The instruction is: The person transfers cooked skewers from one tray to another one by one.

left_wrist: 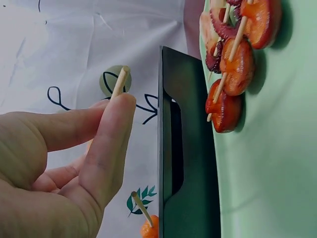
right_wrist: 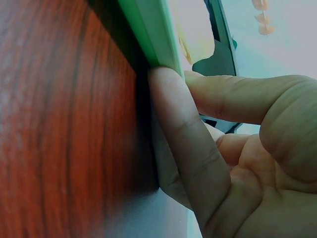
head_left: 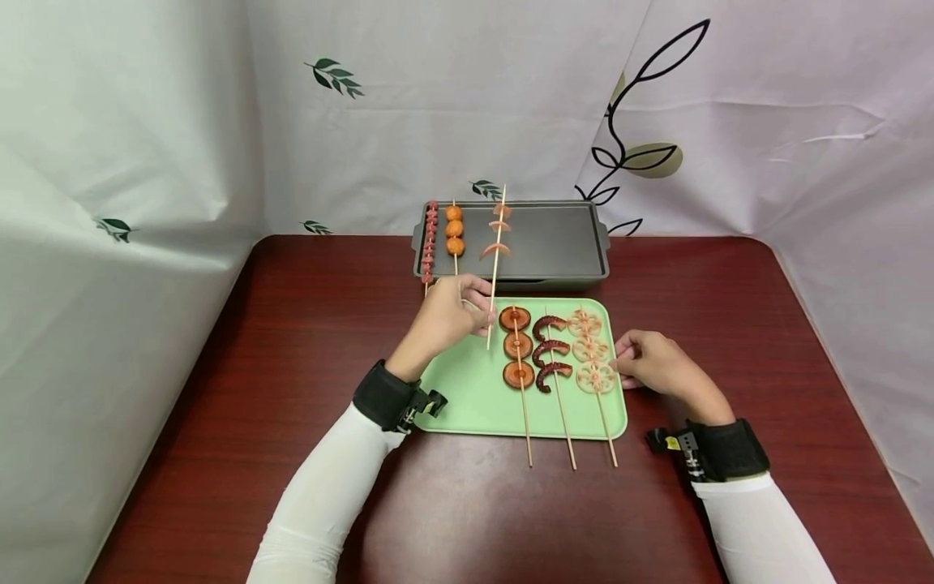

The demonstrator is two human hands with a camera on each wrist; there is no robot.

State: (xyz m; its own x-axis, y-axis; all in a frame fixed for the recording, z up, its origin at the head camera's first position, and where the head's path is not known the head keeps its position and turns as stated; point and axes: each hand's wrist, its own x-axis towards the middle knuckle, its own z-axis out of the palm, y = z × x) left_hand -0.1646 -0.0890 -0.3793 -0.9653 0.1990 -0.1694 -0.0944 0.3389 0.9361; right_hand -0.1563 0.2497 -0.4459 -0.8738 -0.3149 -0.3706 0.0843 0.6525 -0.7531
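Observation:
My left hand (head_left: 454, 315) pinches the lower end of a wooden skewer (head_left: 498, 258) between thumb and fingers. The skewer carries curved pinkish-orange pieces and is held up in front of the grey grill pan (head_left: 558, 239). In the left wrist view, its bare stick end (left_wrist: 120, 82) pokes past the fingertips. My right hand (head_left: 657, 362) pinches the right rim of the light green tray (head_left: 467, 397); the right wrist view shows thumb and finger on the rim (right_wrist: 158, 42). On the tray lie a mushroom skewer (head_left: 518, 345), a tentacle skewer (head_left: 552, 353) and a lotus root skewer (head_left: 591, 350).
On the pan's left side lie a skewer of small pink pieces (head_left: 429, 243) and a skewer of orange balls (head_left: 455, 230). The stick ends on the tray jut over its front edge. A dark red table (head_left: 328, 276) carries everything, with a patterned cloth (head_left: 438, 105) behind.

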